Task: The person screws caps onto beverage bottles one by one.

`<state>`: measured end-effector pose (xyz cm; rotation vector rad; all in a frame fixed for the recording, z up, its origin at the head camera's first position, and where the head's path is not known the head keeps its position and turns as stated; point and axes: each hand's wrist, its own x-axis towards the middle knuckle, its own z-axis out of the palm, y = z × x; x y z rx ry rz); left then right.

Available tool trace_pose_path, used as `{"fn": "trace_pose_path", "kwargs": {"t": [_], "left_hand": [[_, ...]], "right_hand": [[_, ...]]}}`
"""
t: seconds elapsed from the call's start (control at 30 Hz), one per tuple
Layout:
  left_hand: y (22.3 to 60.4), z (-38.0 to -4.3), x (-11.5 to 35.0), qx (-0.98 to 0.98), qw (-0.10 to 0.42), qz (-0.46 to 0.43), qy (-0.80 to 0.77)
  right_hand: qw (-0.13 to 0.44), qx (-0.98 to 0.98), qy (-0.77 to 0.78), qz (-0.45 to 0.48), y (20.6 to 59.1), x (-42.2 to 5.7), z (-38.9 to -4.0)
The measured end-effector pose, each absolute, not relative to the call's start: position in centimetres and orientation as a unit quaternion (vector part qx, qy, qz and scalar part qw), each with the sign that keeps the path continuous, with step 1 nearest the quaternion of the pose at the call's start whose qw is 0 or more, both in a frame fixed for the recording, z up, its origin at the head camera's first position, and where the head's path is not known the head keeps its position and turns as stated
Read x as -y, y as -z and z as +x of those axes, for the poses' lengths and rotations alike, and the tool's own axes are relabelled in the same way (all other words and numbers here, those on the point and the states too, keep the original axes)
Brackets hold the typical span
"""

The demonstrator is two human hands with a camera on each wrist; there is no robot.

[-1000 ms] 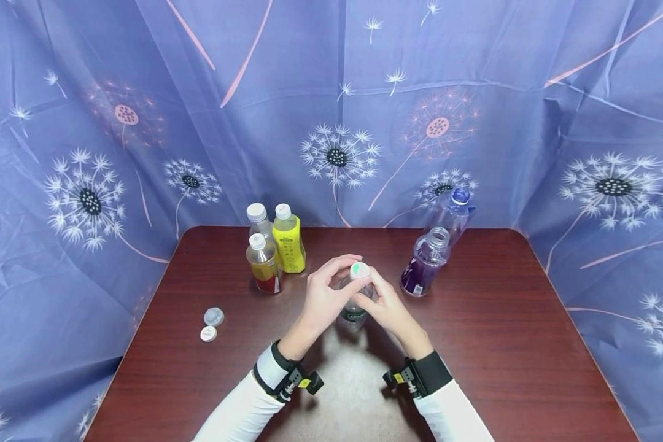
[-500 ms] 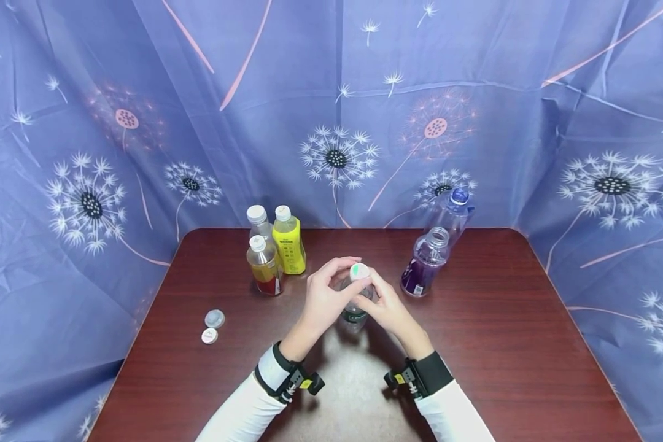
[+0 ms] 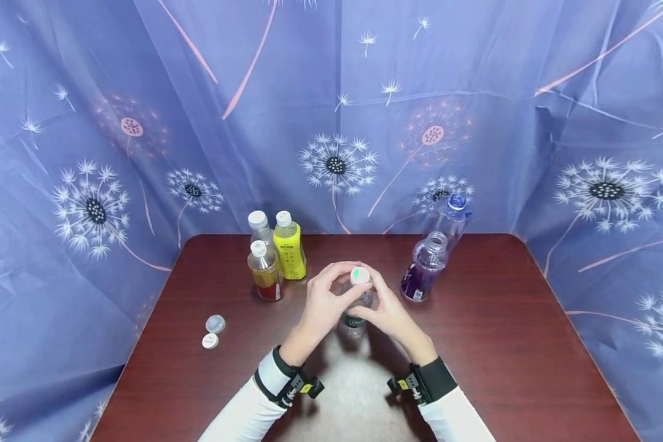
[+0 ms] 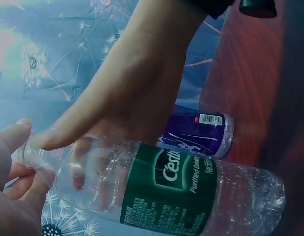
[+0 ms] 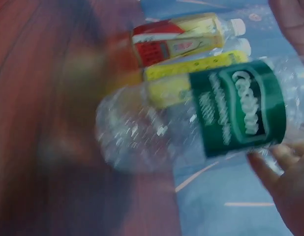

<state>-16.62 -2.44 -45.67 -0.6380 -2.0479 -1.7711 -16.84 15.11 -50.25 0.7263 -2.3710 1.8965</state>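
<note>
A clear water bottle [image 3: 352, 330] with a green label [image 4: 169, 189] stands upright on the table, between both hands. On its top is a white cap [image 3: 360, 275] with a green mark. My left hand [image 3: 325, 301] pinches around the cap and neck with thumb and fingers. Lower down, my right hand [image 3: 391, 312] grips the bottle's upper body, thumb in front and fingers behind. In the right wrist view, the right fingers [image 5: 287, 167] lie along the bottle by the label [image 5: 238, 109].
Left of the hands stand a yellow bottle [image 3: 290, 252], a red-labelled bottle [image 3: 267, 279] and a clear one [image 3: 261, 230], all white-capped. Two loose caps, clear [image 3: 215, 323] and white [image 3: 210, 341], lie further left. An uncapped purple-labelled bottle [image 3: 418, 279] and a blue-tinted bottle [image 3: 452, 221] stand right.
The head view has tilted slightly, so the scene sits a little lower. My right thumb has slid slightly down the bottle, apart from the left thumb. The left hand keeps its hold.
</note>
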Motion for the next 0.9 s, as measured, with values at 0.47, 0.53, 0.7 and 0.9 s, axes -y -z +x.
{"fn": "trace_pose_path", "kwargs": {"t": [0.47,0.53,0.7,0.9], "left_hand": [[47.1,-15.9,3.8,0.766,0.227,-0.214,0.562],[47.5,-15.9,4.4,0.763,0.247,-0.202,0.562],[48.6,-15.4,6.4,0.763,0.278,-0.176,0.557],[50.2,-14.2,8.6,0.767,0.27,-0.163,0.559]], "right_hand": [[0.031,0.844,-0.466,0.265,52.9,-15.5,-16.8],[0.027,0.844,-0.464,0.269,52.9,-14.9,-17.3],[-0.003,0.837,-0.482,0.259,52.8,-13.5,-19.1],[-0.009,0.841,-0.467,0.274,52.5,-11.2,-21.4]]}}
